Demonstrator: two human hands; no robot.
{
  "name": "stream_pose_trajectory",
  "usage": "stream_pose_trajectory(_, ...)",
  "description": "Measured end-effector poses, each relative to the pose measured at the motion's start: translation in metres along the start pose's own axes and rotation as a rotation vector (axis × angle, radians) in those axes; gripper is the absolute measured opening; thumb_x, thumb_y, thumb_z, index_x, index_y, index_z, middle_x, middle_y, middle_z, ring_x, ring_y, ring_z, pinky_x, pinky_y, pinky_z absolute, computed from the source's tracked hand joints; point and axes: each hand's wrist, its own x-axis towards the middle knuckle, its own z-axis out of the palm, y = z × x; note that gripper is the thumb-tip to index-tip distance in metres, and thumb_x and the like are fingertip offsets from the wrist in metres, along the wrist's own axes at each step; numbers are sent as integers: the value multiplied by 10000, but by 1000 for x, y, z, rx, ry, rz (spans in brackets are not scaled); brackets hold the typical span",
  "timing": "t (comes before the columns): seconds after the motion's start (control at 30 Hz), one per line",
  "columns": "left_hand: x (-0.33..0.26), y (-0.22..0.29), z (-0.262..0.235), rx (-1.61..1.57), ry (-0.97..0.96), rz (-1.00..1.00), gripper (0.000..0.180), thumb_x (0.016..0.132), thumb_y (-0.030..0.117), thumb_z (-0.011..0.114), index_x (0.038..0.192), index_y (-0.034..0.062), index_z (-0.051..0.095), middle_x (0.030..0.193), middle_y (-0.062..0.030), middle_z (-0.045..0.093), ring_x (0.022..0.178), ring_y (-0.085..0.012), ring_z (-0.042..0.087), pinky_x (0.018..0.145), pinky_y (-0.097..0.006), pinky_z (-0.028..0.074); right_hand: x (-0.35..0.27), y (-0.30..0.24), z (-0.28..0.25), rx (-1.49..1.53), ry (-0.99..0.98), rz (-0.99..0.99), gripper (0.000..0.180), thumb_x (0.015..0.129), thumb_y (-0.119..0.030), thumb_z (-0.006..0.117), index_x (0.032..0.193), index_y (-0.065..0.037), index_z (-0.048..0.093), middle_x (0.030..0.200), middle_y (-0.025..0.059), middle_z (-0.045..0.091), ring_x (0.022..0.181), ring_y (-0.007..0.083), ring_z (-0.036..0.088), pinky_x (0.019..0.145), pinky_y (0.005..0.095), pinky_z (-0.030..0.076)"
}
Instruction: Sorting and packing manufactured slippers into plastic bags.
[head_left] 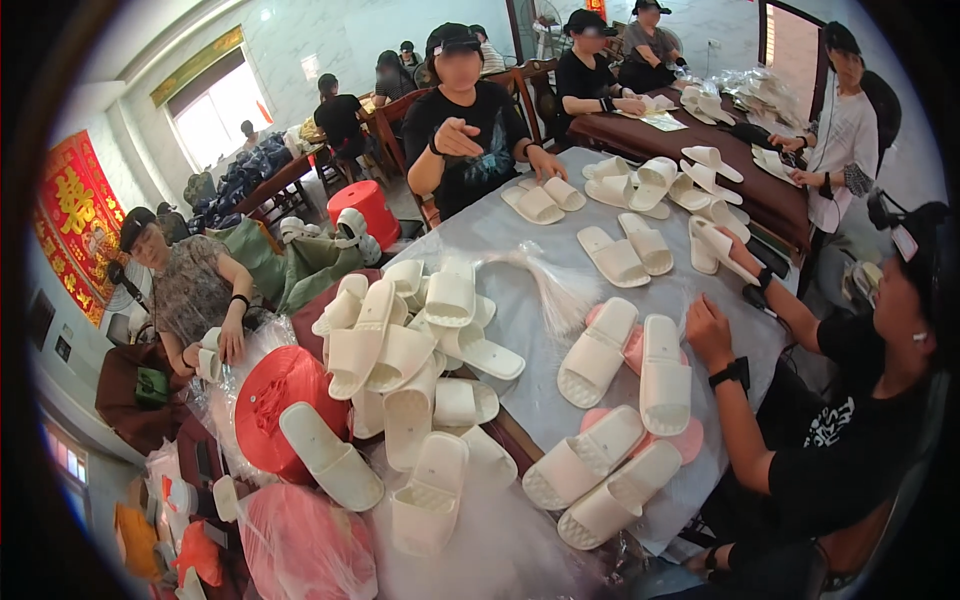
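Observation:
Neither of my hands can be made out. A dark-banded wrist [711, 558] shows in shadow at the lower right; whose it is, I cannot tell. Closest to me, a white slipper [428, 500] lies on clear plastic film [450, 560], with another slipper [332, 460] leaning beside a red round object [270, 400]. Behind them rises a loose heap of white slippers [405, 345]. To the right, two pairs of slippers, one nearer [585, 460] and one farther [665, 375], rest partly over pink round pieces [685, 440] on the pale table cover [520, 385].
At the right, a person in black [840, 400] reaches over the table toward slippers. Across it, another person [465, 150] has one hand by a slipper pair [543, 200]. Someone at left [200, 280] handles slippers. A pink plastic-wrapped bundle [305, 550] and a red stool [365, 215] stand nearby.

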Motion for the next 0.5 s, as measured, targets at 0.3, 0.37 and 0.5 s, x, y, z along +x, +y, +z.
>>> stream_pose_trajectory(0.3, -60, 3, 45, -16, 44, 8, 305, 940, 193, 393, 1038, -25, 582, 966, -275, 604, 919, -433, 564, 780, -443, 449, -32, 5, 27, -238, 132, -194, 598, 846, -531, 495, 1239, -80, 507, 1238, 202, 530, 1125, 381, 515, 881, 464, 447)
stream_pose_trajectory(0.37, -73, 1, 58, -23, 64, -1, 306, 941, 195, 393, 1038, -25, 582, 965, -274, 605, 917, -432, 565, 780, -443, 449, -71, -42, 11, -186, 256, -245, 552, 836, -506, 509, 1149, -53, 552, 1144, 208, 573, 1042, 388, 551, 826, 453, 461)
stream_pose_trajectory(0.5, -95, 8, 81, -52, 59, 1, 308, 943, 198, 392, 1039, -25, 582, 963, -272, 606, 914, -432, 566, 779, -443, 449, -111, -93, -16, -258, 336, -292, 540, 848, -515, 479, 943, -3, 621, 907, 211, 642, 849, 383, 612, 695, 459, 474)
